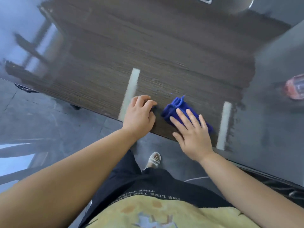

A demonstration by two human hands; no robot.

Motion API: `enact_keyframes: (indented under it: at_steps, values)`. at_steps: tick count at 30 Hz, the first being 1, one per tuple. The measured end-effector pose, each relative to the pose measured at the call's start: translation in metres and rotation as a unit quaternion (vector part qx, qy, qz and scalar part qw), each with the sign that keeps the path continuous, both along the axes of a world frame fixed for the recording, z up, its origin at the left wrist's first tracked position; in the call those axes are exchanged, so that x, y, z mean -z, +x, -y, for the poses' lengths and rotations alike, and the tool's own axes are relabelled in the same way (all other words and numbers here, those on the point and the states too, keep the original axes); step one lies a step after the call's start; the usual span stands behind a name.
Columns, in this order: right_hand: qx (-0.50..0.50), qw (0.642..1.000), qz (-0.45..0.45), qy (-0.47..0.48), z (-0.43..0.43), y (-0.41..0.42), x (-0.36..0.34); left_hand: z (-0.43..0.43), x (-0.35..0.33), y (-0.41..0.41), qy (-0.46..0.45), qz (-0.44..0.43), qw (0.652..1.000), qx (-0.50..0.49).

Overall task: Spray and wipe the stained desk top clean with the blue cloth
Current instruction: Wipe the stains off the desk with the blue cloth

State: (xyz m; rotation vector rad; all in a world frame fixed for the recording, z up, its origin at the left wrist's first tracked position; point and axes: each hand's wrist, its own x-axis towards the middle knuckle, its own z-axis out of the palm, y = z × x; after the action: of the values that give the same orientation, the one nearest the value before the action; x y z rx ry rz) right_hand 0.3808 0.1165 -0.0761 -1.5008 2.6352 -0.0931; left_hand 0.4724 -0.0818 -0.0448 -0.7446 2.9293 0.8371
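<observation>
A folded blue cloth (176, 107) lies on the dark wood-grain desk top (148, 63) near its front edge. My right hand (192, 132) lies flat on the cloth's near end, fingers spread and pressing down. My left hand (139, 112) rests on the desk just left of the cloth, fingers curled loosely, with nothing seen in it. Two pale strips (130, 92) (224, 125) run across the desk on either side of my hands. No spray bottle can be made out for certain.
A blurred reddish clear object (295, 87) sits on the grey surface to the right. Grey floor lies below the desk edge, with my sandalled foot (154, 159). Dark chair or frame parts (29, 51) stand at the left.
</observation>
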Motion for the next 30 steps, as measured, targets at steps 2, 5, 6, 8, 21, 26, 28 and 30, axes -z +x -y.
enact_keyframes:
  at_steps: [2, 5, 6, 8, 21, 26, 28, 30]
  values:
    - [0.102, 0.995, -0.004, 0.022, -0.049, -0.022, -0.002, -0.02, -0.001, -0.011, -0.003, 0.017, 0.999, 0.027]
    - [0.277, 0.96, 0.012, 0.04, -0.086, -0.046, -0.007, -0.046, -0.002, -0.026, -0.029, 0.042, 0.996, 0.069]
    - [0.331, 0.943, 0.02, 0.033, -0.079, -0.046, -0.008, -0.051, -0.002, -0.03, -0.034, 0.049, 0.996, 0.072]
    - [0.396, 0.918, 0.035, 0.011, -0.053, -0.029, -0.009, -0.061, -0.004, -0.035, -0.038, 0.07, 0.994, 0.072]
    - [0.218, 0.975, 0.036, 0.006, -0.076, -0.017, -0.01, -0.095, -0.014, -0.064, -0.028, 0.067, 0.991, 0.116]
    - [0.061, 0.994, 0.09, -0.002, -0.092, -0.004, -0.015, -0.105, -0.017, -0.084, -0.027, 0.004, 0.965, 0.26]
    - [0.108, 0.984, 0.129, -0.06, -0.102, -0.006, -0.023, -0.106, -0.018, -0.089, -0.038, 0.031, 0.941, 0.336]
    - [0.223, 0.96, 0.104, -0.132, -0.112, -0.004, -0.032, -0.105, -0.016, -0.092, -0.05, 0.08, 0.913, 0.398]
